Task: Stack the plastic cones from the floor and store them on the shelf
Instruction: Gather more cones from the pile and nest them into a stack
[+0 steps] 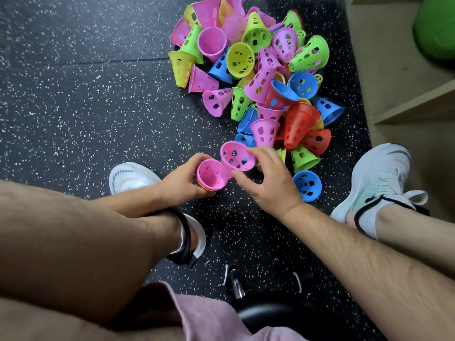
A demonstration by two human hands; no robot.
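Cone: a pink cone (237, 157) is held at the near edge of the pile (261, 77). Its narrow end is aimed into the open mouth of the stack (209, 177).
Stack: a few nested cones, pink on top with orange showing beneath, are held just left of the pile's near edge.
Handling: the cone is judged light, thin-walled and slightly springy rather than fragile. The holes in the smooth wall should give some purchase. Nested cones may wedge if pushed hard.
Hold: the wide rim is best taken, so that the narrow end is left free to enter.
Right hand (268, 183): the cone's rim is pinched between the thumb below and the fingers curled over the top.
Left hand (182, 183): the fingers are wrapped round the stack's wall, with the mouth left uncovered.
Pile: many loose cones in pink, green, yellow, blue and red lie jumbled. A blue cone (307, 185) lies apart at the near side.
Shelf (413, 104): pale boards are seen right of the pile.
Floor (73, 94): dark speckled matting lies under the pile.
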